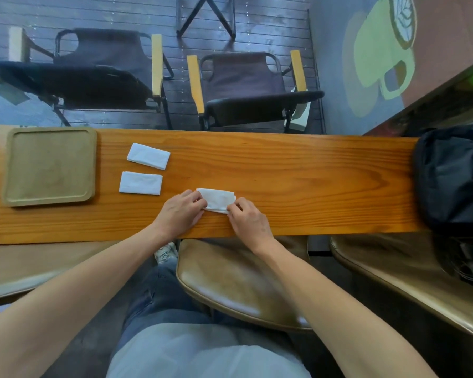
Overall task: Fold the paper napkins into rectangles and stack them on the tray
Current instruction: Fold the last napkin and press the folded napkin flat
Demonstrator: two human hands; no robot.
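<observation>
A white paper napkin (218, 199), folded to a rough rectangle, lies on the wooden table (284, 170) in front of me. My left hand (179, 212) pinches its left end and my right hand (247, 219) pinches its near right corner. Two folded white napkins lie side by side to the left, one farther (148, 155) and one nearer (140, 183). A tan square tray (11, 170) with nothing on it sits at the table's left end, next to those two napkins.
A black bag (452, 178) fills the table's right end. Two dark folding chairs (246, 88) stand beyond the far edge. Padded stools (230, 279) are under the near edge beside my legs.
</observation>
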